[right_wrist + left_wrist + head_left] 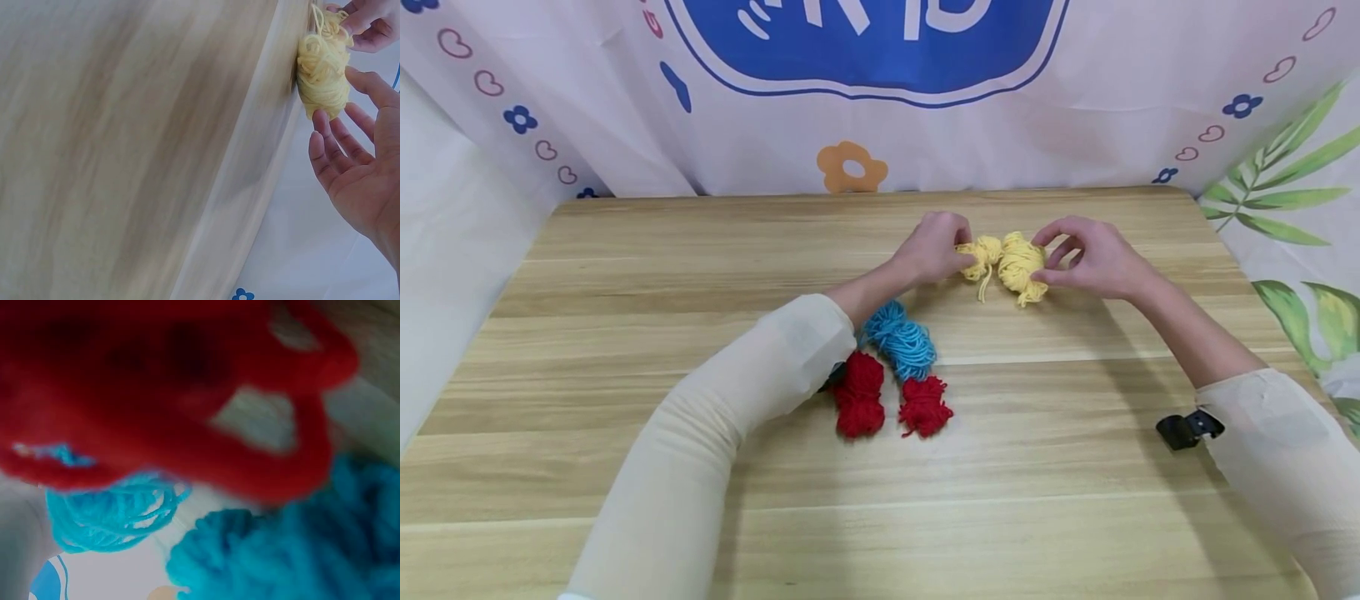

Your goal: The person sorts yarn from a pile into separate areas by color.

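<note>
Two lobes of yellow yarn lie close together near the far side of the table. My left hand (934, 246) pinches the smaller yellow yarn bundle (983, 252) at its left end. With thumb and fingertips my right hand (1086, 257) holds the right end of the larger yellow yarn bundle (1021, 265); its palm (369, 190) stays off the yarn. Whether the two lobes are joined cannot be made out. Beside the left forearm lie a blue yarn bundle (901, 340) and two red yarn bundles, one left (860, 396), one right (925, 407).
The wooden table (1037, 500) ends at a white printed cloth (760, 142) behind it. Blurred red yarn (187, 437) fills much of the left wrist view, with blue yarn (294, 550) below. A black clip (1183, 429) sits on the right sleeve.
</note>
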Available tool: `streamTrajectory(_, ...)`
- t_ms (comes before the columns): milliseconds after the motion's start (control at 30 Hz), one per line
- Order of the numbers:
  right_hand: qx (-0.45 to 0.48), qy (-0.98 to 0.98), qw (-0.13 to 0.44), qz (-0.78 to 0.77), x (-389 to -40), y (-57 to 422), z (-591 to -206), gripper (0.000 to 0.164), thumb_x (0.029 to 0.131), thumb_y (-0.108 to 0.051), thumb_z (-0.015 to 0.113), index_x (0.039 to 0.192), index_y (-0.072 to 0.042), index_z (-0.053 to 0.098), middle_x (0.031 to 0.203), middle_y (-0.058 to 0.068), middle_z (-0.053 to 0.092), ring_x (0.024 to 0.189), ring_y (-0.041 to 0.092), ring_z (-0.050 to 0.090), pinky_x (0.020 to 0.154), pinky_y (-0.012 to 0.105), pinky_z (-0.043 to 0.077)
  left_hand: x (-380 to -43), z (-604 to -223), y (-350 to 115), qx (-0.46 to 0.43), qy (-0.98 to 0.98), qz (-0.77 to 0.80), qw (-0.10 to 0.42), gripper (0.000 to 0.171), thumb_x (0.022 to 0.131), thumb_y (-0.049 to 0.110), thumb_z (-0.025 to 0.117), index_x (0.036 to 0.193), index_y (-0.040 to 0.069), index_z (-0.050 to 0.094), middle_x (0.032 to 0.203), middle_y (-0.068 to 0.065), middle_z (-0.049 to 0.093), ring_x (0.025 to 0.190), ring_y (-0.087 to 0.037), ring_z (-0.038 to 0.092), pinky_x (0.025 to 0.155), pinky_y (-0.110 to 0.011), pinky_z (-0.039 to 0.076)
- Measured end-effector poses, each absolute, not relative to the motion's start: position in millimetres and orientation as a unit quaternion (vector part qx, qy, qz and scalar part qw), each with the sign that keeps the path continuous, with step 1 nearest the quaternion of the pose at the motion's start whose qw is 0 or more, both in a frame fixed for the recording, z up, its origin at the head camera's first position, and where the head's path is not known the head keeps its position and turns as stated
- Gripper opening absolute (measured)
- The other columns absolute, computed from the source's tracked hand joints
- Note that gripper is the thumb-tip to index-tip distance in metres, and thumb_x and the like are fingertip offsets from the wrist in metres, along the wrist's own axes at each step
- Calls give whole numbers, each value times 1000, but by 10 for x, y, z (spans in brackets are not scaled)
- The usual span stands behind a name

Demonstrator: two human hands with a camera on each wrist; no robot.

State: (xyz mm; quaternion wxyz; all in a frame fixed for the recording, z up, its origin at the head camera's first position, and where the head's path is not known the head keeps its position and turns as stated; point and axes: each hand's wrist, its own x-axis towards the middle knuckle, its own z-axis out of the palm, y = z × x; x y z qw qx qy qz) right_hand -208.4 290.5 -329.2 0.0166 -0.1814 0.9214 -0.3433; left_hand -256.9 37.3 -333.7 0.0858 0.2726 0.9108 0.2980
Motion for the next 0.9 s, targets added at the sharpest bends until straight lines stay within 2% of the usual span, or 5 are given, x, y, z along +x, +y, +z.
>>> streamTrajectory(267, -190, 920, 16, -343, -2095, 2894, -3296, 43, 80, -6, 89, 117, 3, 69, 109, 21, 71, 76, -4, 64, 66, 13, 50, -2561, -3357, 413, 248, 916, 303, 85, 11, 97, 13, 73, 95, 4, 68, 92, -6, 66, 78, -14, 57, 71, -25, 48)
streamTrajectory(900, -197, 918, 9, -343, -2032, 2836, -3224, 42, 80, -4, 88, 118, 1, 70, 115, 19, 71, 78, -2, 66, 66, 14, 52, -2564, -3351, 399, 271, 910, 298, 100, 18, 96, 18, 77, 100, 2, 71, 99, -8, 69, 88, -18, 59, 84, -28, 51)
